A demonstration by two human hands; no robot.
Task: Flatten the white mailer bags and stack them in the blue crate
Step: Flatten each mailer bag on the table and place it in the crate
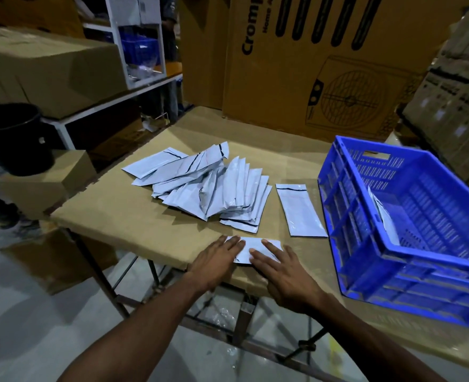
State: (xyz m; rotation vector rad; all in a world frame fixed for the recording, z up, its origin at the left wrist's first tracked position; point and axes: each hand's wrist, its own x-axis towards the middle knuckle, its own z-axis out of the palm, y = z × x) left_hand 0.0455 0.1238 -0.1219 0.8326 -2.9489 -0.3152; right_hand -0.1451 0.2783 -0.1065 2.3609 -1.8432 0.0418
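Warehouse packing station

Tall brown printed cardboard cartons [324, 59] are crowding a cardboard-topped metal-frame work table [156, 227], white metal shelving [142, 42] is holding blue bins, and more stacked boxes [459, 100] are lining the right side.

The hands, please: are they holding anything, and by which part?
Nothing is gripped: the left hand and right hand press flat on one white mailer bag, at its ends.
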